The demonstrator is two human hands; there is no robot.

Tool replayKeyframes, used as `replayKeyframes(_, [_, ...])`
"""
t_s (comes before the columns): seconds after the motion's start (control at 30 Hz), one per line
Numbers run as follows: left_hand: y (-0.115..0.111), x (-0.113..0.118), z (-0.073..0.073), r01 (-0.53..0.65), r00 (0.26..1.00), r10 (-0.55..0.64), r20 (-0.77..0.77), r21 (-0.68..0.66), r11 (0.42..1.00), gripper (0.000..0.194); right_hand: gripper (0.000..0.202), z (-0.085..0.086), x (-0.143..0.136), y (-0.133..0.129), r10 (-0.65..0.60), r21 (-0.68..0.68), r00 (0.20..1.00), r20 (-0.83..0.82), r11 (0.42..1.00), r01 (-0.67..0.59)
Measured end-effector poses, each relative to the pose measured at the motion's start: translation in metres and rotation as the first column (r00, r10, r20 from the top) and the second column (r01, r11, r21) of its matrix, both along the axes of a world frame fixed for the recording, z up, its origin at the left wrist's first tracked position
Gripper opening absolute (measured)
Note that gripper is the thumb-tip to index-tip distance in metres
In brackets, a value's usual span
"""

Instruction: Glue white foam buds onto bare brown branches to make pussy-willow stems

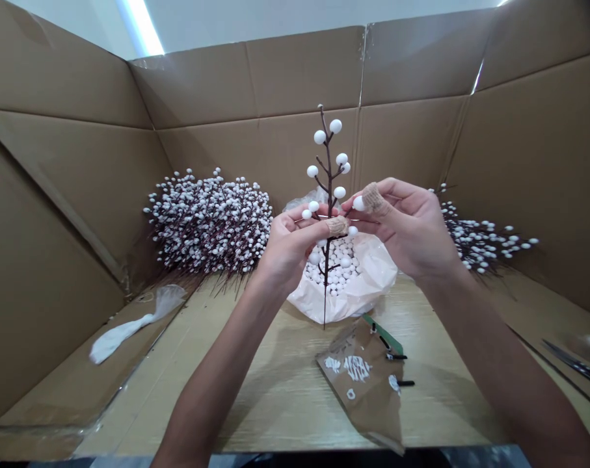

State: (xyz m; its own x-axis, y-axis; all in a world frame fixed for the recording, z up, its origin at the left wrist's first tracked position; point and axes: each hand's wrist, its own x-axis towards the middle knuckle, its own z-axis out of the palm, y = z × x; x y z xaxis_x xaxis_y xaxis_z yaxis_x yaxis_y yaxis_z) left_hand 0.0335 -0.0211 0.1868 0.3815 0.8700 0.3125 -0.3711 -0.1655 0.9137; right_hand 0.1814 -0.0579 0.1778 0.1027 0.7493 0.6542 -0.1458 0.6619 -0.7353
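A brown artificial berry branch [329,162] stands upright in front of me, with white balls on many of its side twigs. At its middle my left hand [295,244] is closed around the stem, a tan wrap on its thumb. My right hand [412,224], its thumb also wrapped, pinches a white ball [358,203] at the tip of a right-hand twig. One twig at upper left and the very top carry no large ball. Behind the stem's lower part lies an open plastic bag [373,276] full of loose white balls.
A large pile of white-berry branches [211,224] lies at back left, a smaller bunch [484,237] at right. A stained cardboard piece [367,403] is in front. A white plastic pouch [123,335] lies left, scissors [575,364] right. Cardboard walls [304,75] surround the table.
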Motion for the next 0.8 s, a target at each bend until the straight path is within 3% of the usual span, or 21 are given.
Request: replayKeyframes(0.8, [0.0045, -0.0042, -0.0028, 0.035, 0.999, -0.031, -0.031, 0.123, 0.992, 0.022, 0.015, -0.005, -0.0021, 0.0036, -0.07, 0.044, 0.996, 0.058, 0.997, 0.068])
